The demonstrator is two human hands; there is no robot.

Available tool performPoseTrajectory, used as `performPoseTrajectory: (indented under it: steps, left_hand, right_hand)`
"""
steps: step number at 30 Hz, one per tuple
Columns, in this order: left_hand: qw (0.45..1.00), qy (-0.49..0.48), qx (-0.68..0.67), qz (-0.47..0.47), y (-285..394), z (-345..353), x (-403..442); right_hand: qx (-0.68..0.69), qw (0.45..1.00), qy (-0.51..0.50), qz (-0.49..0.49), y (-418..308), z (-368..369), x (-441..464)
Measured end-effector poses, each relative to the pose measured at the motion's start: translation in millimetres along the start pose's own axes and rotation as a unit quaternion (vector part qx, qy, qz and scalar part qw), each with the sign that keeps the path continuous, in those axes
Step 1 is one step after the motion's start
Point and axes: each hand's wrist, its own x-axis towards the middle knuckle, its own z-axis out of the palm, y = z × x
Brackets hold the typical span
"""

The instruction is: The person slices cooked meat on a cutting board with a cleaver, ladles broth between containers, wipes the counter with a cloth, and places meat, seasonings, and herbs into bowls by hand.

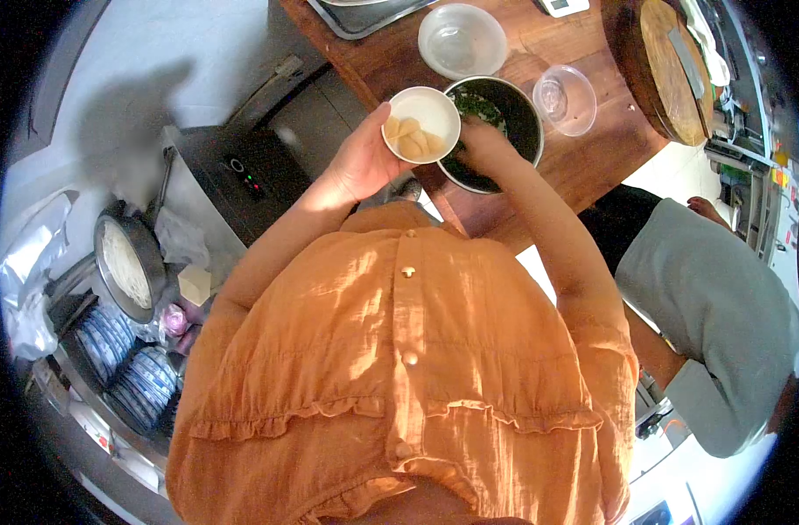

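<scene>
My left hand (364,157) grips a small white bowl (434,109) by its rim and side. Pale yellow slices (413,140) of some food lie in the bowl, which is tilted toward me beside a deep metal pot (531,131). Inside the pot there are chopped green leaves (483,109). My right hand (485,149) reaches down into the pot, its fingers pointing in and hidden by the back of the hand, so whatever they hold does not show.
A translucent bowl (462,41) and a clear plastic tub (564,101) flank the pot on the wooden table (557,179). A knife (686,63) lies on a round chopping board (666,70). Another person (706,306) in grey is close on my right. Left: a pan (128,262) and stacked bowls (146,385).
</scene>
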Motion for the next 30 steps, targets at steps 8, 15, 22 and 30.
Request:
performPoseTrajectory:
  steps: [8,15,22,30]
  left_hand:
    - [0.998,0.039,0.030,-0.027,-6,11,11]
    - [0.998,-0.036,0.019,-0.052,-24,24,28]
    - [0.997,-0.038,-0.019,-0.070,-28,19,36]
    - [0.999,0.001,-0.033,-0.033,-3,8,25]
  right_hand:
    - [0.155,0.966,0.199,0.058,-44,-80,-69]
    - [0.056,0.978,0.200,0.009,-92,-92,-67]
    - [0.063,0.971,0.232,-0.008,-97,-98,-83]
    - [0.022,0.981,0.183,0.068,-16,-76,-64]
